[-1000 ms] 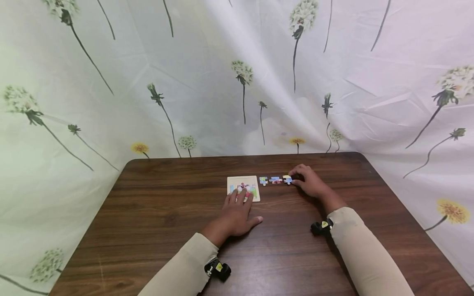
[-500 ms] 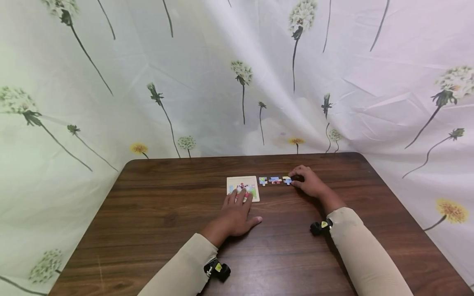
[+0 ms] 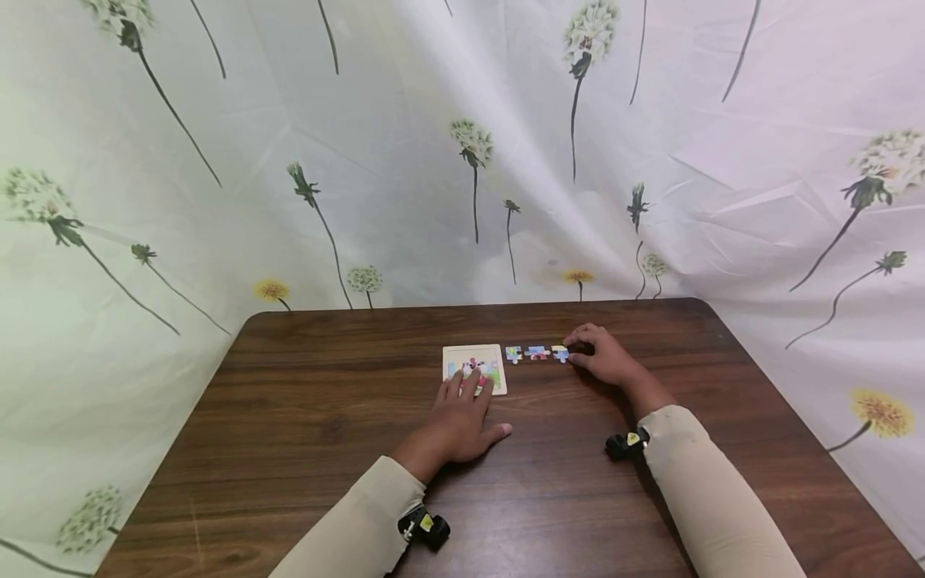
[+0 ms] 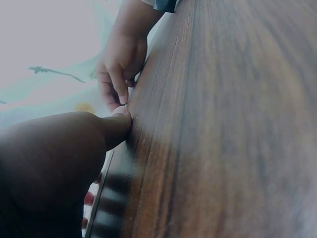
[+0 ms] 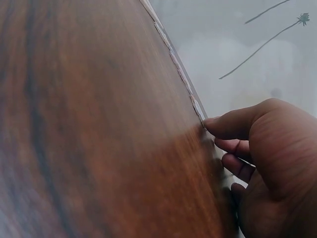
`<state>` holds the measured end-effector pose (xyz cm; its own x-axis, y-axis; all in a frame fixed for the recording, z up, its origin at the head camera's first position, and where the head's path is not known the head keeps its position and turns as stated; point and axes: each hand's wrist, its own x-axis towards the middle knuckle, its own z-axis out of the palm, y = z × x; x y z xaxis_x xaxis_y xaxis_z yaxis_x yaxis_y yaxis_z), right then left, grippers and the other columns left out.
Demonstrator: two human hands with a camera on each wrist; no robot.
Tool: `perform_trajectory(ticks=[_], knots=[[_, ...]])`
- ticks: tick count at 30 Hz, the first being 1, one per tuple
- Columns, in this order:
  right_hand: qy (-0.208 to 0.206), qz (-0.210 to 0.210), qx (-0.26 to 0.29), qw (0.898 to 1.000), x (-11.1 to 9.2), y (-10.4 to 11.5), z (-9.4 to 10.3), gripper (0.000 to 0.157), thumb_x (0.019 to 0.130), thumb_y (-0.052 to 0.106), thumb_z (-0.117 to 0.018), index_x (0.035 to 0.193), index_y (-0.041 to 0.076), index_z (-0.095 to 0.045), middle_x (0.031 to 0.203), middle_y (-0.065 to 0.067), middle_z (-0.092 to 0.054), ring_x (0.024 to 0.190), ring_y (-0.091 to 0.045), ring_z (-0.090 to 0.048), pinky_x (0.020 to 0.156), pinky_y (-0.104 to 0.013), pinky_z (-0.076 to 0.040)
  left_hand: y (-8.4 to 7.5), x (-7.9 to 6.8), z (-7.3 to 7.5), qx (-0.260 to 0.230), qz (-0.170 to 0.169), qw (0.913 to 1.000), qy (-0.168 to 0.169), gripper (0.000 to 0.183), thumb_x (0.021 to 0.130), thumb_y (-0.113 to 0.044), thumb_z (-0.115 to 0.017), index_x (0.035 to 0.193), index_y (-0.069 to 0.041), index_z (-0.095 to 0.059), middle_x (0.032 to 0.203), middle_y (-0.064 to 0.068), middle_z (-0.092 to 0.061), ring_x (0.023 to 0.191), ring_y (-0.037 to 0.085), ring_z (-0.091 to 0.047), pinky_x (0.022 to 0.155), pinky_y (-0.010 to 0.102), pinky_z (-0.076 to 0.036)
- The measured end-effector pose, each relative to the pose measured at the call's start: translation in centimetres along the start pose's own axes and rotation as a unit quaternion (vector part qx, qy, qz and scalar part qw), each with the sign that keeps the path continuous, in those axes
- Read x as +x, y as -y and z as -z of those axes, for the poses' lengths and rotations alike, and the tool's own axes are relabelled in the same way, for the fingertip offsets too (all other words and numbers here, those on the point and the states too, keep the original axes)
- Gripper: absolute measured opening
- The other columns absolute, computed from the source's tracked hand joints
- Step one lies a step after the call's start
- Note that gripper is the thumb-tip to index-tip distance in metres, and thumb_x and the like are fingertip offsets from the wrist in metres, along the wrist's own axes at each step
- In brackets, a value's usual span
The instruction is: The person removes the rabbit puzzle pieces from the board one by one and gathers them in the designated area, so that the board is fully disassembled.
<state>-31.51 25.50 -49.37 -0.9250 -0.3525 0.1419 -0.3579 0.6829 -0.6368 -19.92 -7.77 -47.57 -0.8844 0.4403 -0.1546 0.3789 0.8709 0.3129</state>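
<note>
In the head view, a small square puzzle board [image 3: 451, 350] with a pale frame and a colourful picture lies on the table. My left hand [image 3: 460, 421] rests with spread fingers over its near part, hiding some of the picture; the thumb lies on the wood. Three loose jigsaw pieces form a row to the right: one blue and green [image 3: 513, 353], one blue and red [image 3: 537, 352], and one blue and yellow [image 3: 560, 353]. My right hand [image 3: 605, 353] pinches the right edge of that last piece between thumb and fingers. In the right wrist view the thumb [image 5: 230, 125] meets the piece's edge.
The dark wooden table [image 3: 325, 498] ends at the back against a pale curtain [image 3: 405, 201] printed with dandelions. Both wrists carry black cameras, one on the left sleeve [image 3: 426, 526] and one on the right [image 3: 625, 444].
The right hand keeps hold of the blue and yellow jigsaw piece, which has shifted very slightly at most. The left hand stays on the board.
</note>
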Motion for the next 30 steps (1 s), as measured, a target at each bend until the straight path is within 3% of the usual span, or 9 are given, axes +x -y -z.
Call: perform_trajectory(ticks=[7,15,30], knots=[[-0.021,0.02,0.014,0.999,0.5,0.4,0.0,0.021,0.102,0.004,-0.075,0.122,0.001,-0.079,0.128,-0.022,-0.068,0.126,-0.042,-0.062,0.113,-0.062,-0.048,-0.1,0.0,0.0,-0.002,0.002,1.0,-0.003,0.089,0.108,-0.069,-0.049,0.175,-0.013,-0.028,0.184,0.016,-0.017,0.172,0.045,-0.01,0.137,0.062,-0.013],[-0.022,0.016,0.013,1.0,0.9,1.5,-0.2,0.021,0.104,0.003,-0.072,0.124,0.0,-0.077,0.133,-0.022,-0.066,0.132,-0.044,-0.059,0.117,-0.065,-0.045,-0.3,-0.1,0.1,-0.009,0.001,0.9998,-0.015,0.088,0.108,-0.066,-0.053,0.174,-0.011,-0.031,0.183,0.018,-0.019,0.171,0.046,-0.011,0.137,0.064,-0.014],[-0.036,0.044,0.018,0.998,1.9,2.8,-1.4,0.018,0.103,0.004,-0.074,0.121,0.002,-0.078,0.129,-0.02,-0.068,0.127,-0.041,-0.062,0.111,-0.062,-0.049,-0.3,0.1,-0.2,-0.01,0.0,0.9994,-0.032,0.089,0.106,-0.066,-0.058,0.172,-0.01,-0.035,0.182,0.02,-0.022,0.169,0.047,-0.016,0.134,0.068,-0.017]])
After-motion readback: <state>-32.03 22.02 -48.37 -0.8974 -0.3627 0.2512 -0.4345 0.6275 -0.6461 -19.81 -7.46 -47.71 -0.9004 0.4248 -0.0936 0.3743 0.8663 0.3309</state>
